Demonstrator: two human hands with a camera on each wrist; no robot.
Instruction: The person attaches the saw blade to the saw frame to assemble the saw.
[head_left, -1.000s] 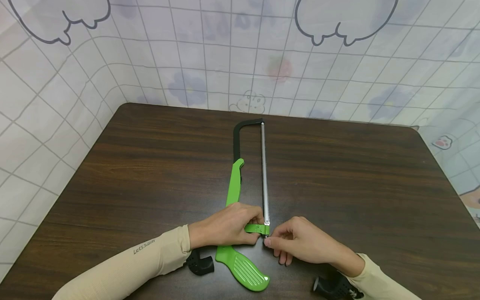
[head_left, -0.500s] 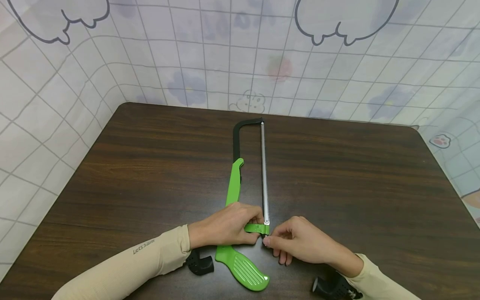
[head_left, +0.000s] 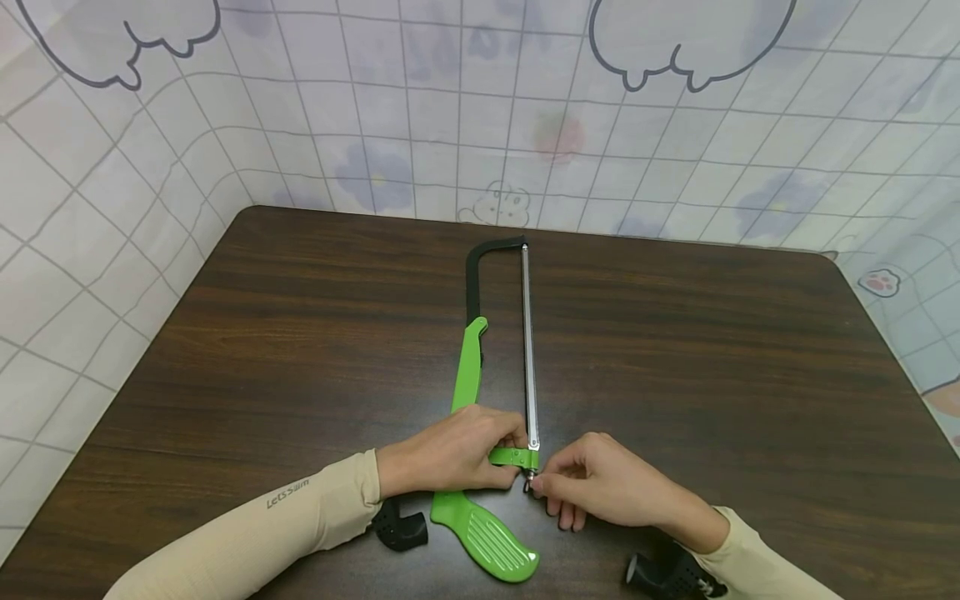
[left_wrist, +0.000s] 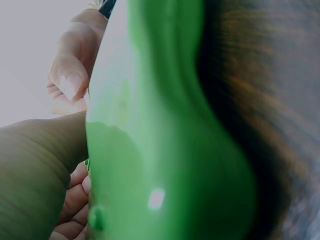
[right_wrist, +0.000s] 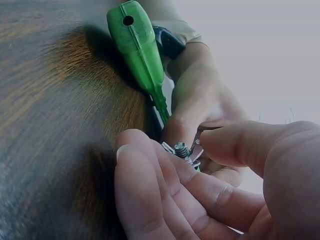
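Wing nut (right_wrist: 188, 158) pinched in your curled right hand (head_left: 603, 483), turn it evenly while your left hand (head_left: 461, 450), wrapped round the hacksaw (head_left: 468, 367), steadies it

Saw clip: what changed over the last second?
The right hand's thumb tip shifted slightly right at the wing nut, which now shows a wing below the blade mount, so it seems to have turned. No new grip or release visible. Unchanged: left hand gripping the hacksaw, saw lying in place.
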